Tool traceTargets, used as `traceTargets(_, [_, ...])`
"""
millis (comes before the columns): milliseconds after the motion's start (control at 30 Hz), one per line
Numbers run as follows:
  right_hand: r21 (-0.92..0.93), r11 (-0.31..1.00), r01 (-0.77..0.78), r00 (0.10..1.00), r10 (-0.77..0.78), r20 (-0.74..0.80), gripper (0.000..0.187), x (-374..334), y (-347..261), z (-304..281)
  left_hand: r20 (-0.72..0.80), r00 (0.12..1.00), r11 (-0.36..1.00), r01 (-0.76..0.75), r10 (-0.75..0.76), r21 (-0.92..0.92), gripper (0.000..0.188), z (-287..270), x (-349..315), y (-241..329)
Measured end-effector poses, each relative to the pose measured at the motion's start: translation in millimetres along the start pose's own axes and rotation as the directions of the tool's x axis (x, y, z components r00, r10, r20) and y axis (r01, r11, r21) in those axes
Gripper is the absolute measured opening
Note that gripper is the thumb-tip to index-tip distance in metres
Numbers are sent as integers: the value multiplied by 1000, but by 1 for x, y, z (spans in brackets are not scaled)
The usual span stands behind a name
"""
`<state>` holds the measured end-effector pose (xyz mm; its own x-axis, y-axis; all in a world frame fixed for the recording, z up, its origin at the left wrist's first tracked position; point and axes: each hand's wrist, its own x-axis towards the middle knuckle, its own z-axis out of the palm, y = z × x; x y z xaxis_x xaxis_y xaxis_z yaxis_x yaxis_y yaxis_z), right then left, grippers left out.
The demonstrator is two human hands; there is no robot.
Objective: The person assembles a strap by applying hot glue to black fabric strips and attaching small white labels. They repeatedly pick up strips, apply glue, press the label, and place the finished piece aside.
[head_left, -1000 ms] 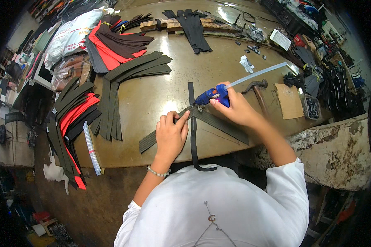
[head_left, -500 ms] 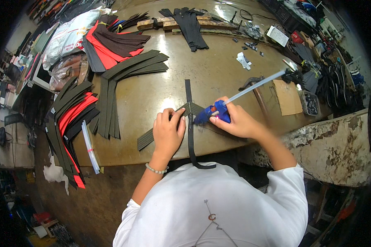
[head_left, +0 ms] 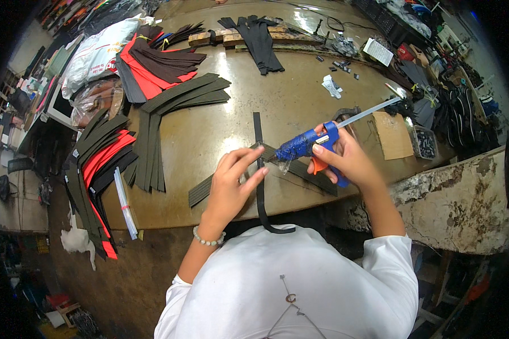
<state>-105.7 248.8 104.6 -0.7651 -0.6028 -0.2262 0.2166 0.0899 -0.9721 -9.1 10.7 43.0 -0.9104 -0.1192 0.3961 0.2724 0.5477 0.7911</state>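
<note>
Glue gun (head_left: 300, 146), just one, is sitting in the right hand (head_left: 352, 161), whose fingers are wrapping its handle; one translucent stick (head_left: 373, 112) is jutting behind. Left hand (head_left: 231, 179), half open, is gripping nothing visible, its fingertips reaching over one black strap (head_left: 260, 198) crossing one bent dark-green strip (head_left: 201, 191).

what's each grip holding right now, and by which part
Right grip: the glue gun, by its handle. Left grip: nothing visibly held; thumb and forefinger are apart over the black strap, contact unclear.
</note>
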Motion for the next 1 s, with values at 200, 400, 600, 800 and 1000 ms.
traceTargets(200, [14,996,85,984,-82,-161,42,-9,9,-7,-103,989,994,100,-104,-45,8,-33,-1,-4])
traceTargets(400, [-92,987,129,781,-159,-604,43,-27,33,-68,-323,925,966,242,-200,95,9,-101,-13,-33])
traceTargets(600, [-671,682,-292,131,-666,-734,45,-60,85,-192,-659,749,761,463,-63,454,20,-190,-25,-81])
traceTargets(800, [-482,523,-703,218,-487,-846,53,-82,115,-221,-638,769,64,635,44,770,37,-277,-63,-77])
traceTargets(1000, [-519,404,-754,429,-296,-853,50,-79,50,-122,-415,907,864,258,-64,431,29,-117,-19,-29])
